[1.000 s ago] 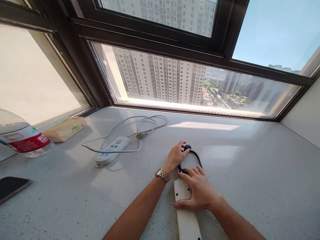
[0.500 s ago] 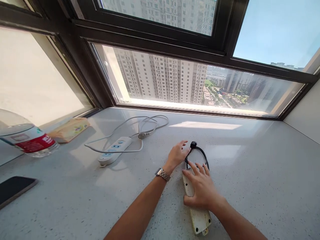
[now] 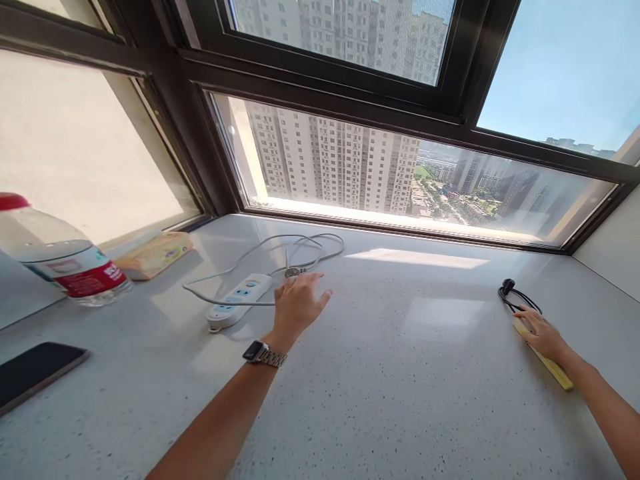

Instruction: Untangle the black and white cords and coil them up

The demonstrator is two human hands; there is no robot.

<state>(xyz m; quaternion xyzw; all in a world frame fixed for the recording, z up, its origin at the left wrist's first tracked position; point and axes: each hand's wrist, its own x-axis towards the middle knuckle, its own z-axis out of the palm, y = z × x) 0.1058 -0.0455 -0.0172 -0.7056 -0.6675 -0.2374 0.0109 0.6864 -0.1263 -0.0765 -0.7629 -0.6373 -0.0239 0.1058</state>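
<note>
On the right side of the speckled white counter, my right hand [image 3: 543, 333] grips a yellowed power strip [image 3: 553, 370]. Its black cord [image 3: 523, 297] lies looped beyond the fingers, with a black plug [image 3: 508, 285] at the far end. My left hand [image 3: 299, 303], wearing a watch at the wrist, reaches over the counter with its thumb and fingers apart. Just past it are a grey-white plug [image 3: 293, 272] and the cable [image 3: 240, 263] of a white power strip [image 3: 240, 300]. Whether the left fingers touch that cable I cannot tell.
At the left stand a large water bottle [image 3: 75, 267] with a red cap and a tissue pack [image 3: 155, 255]. A dark phone [image 3: 43, 373] lies nearer me. A dark window frame [image 3: 350, 117] borders the counter's back, and a white wall [image 3: 613, 227] its right side.
My right hand has moved far right with the yellowed power strip and its black cord. My left hand has left that cord and shifted left to the white strip's cable and plug.
</note>
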